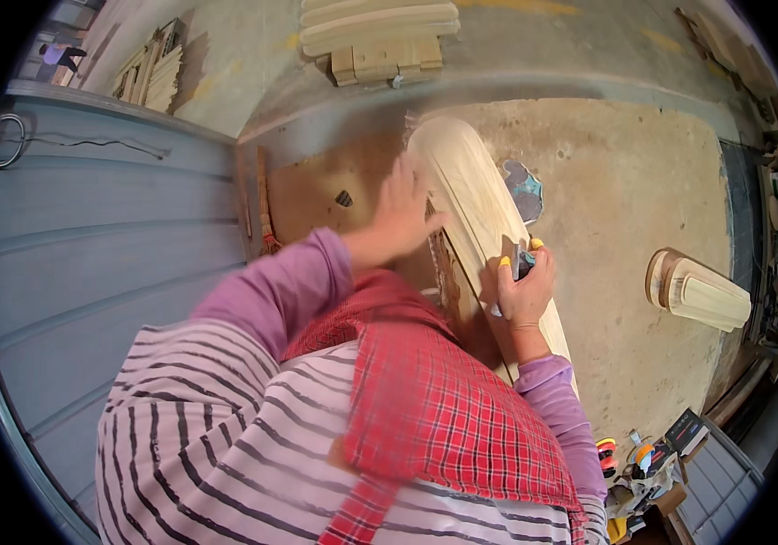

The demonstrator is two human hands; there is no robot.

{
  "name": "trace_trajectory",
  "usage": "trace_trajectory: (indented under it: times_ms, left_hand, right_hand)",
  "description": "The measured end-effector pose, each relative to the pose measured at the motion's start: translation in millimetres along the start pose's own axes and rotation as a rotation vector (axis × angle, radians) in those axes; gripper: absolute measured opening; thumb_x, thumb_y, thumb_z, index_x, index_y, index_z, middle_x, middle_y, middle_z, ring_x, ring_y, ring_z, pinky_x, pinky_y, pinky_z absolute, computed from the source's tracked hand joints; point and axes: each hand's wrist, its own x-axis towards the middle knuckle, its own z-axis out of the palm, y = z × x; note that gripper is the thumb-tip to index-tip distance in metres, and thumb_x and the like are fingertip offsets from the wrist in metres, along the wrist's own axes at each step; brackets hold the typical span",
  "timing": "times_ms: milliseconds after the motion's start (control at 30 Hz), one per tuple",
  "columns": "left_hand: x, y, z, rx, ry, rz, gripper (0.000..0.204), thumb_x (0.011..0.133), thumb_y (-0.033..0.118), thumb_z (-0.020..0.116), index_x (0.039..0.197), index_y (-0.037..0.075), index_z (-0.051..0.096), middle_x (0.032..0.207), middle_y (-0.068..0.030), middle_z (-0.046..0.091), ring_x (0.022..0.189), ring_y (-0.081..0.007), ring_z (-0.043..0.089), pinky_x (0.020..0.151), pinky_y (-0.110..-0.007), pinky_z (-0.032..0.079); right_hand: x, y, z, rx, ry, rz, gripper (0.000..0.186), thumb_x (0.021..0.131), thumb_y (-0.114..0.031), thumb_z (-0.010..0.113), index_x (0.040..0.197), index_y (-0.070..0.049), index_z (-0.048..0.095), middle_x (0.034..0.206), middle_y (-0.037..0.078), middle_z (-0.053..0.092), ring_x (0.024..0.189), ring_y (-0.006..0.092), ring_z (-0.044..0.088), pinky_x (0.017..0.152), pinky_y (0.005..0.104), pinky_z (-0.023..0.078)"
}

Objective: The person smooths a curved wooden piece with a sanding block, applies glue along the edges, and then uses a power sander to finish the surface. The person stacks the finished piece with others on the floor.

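A long pale wooden board (466, 182) with a rounded far end and stepped edges lies diagonally in front of me. My right hand (525, 286) is on its right part, fingers wrapped round a small dark teal block (522, 265), with yellow coverings on some fingertips. My left hand (398, 209), blurred, has its fingers spread beside the board's upper left edge; whether it touches the board I cannot tell. A rough brown wooden support (453, 277) shows along the board's left side.
A similar shorter piece (698, 295) lies on the floor at right. Blue-grey metal panels (107, 245) stand left beside a broom (267, 227). Wood stacks (380, 41) lie beyond; tools (643, 463) are piled lower right. A distant person (64, 56) is at the top left.
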Motion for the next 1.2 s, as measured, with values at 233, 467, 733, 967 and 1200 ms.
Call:
trace_trajectory:
  times_ms: [233, 467, 733, 967, 1200]
  left_hand:
    - [-50, 41, 3, -0.132, -0.212, 0.028, 0.089, 0.086, 0.04, 0.057, 0.147, -0.002, 0.007, 0.122, -0.0325, 0.047, 0.117, -0.0402, 0.046, 0.107, -0.047, 0.025]
    - [-21, 30, -21, 0.016, -0.315, -0.135, 0.082, 0.08, 0.013, 0.049, 0.147, -0.002, 0.003, 0.074, -0.0191, 0.066, 0.065, -0.033, 0.064, 0.064, -0.045, 0.048]
    - [-26, 32, -21, 0.048, -0.418, -0.147, 0.083, 0.082, 0.017, 0.049, 0.149, 0.004, 0.002, 0.084, -0.0231, 0.067, 0.077, -0.0364, 0.066, 0.069, -0.044, 0.05]
    - [-23, 32, -23, 0.045, -0.375, -0.21, 0.082, 0.082, 0.018, 0.048, 0.149, 0.005, 0.002, 0.084, -0.022, 0.067, 0.075, -0.0365, 0.066, 0.069, -0.045, 0.05]
    - [-5, 30, -30, 0.114, -0.421, -0.102, 0.078, 0.085, 0.023, 0.048, 0.148, 0.005, 0.006, 0.086, -0.0216, 0.067, 0.077, -0.0375, 0.065, 0.07, -0.047, 0.05]
  right_hand:
    - [-2, 0, -2, 0.012, 0.029, 0.004, 0.046, 0.069, -0.023, 0.068, 0.107, -0.001, 0.054, 0.106, 0.019, 0.056, 0.1, 0.0382, 0.052, 0.087, 0.0448, 0.042]
    - [-2, 4, -2, 0.038, 0.006, 0.01, 0.044, 0.071, -0.024, 0.068, 0.106, -0.001, 0.054, 0.109, 0.019, 0.056, 0.102, 0.0375, 0.053, 0.088, 0.0442, 0.042]
    - [-2, 4, -4, 0.054, 0.011, 0.007, 0.044, 0.071, -0.025, 0.068, 0.105, -0.001, 0.054, 0.11, 0.019, 0.056, 0.104, 0.0374, 0.052, 0.089, 0.0442, 0.042]
    - [-3, 1, -1, 0.043, 0.011, -0.006, 0.042, 0.07, -0.024, 0.068, 0.102, -0.001, 0.054, 0.109, 0.018, 0.056, 0.102, 0.0377, 0.053, 0.088, 0.0448, 0.042]
    - [-4, 6, -6, 0.063, 0.063, 0.067, 0.042, 0.069, -0.024, 0.068, 0.101, -0.002, 0.054, 0.104, 0.018, 0.057, 0.095, 0.0364, 0.055, 0.081, 0.0437, 0.045]
